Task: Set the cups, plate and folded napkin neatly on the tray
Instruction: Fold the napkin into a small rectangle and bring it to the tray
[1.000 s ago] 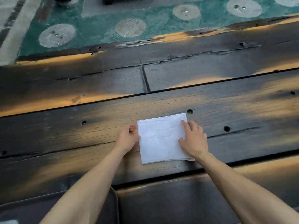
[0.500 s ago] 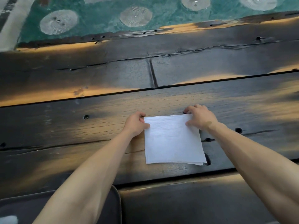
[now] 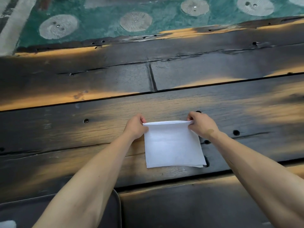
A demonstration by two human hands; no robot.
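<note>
View from head cam, looking down at a dark, worn wooden bench (image 3: 213, 102) w/ orange-lit patches, cracks and small round holes. A white folded napkin (image 3: 172, 145) lies near the middle of the bench, roughly square, thin layered edges showing at its near right corner. Its far edge is lifted off the wood and curls slightly between both hands; the near part lies flat.

Left hand (image 3: 135, 127) grips the far left corner, fingers pressed together in a pinch on the napkin. Right hand (image 3: 201, 125) does the same at the far right corner, fingers (image 3: 190, 120) curled over the edge. Both bare forearms reach in from the bottom of frame.

At bottom left, a dark tray (image 3: 117, 208) w/ a rounded corner is mostly hidden by the left forearm and cut off by the frame edge; the napkin sits apart from it. A pale blurry shape in the bottom left corner can't be made out. Beyond the bench, a green rug (image 3: 102, 18) w/ pale round patches.
</note>
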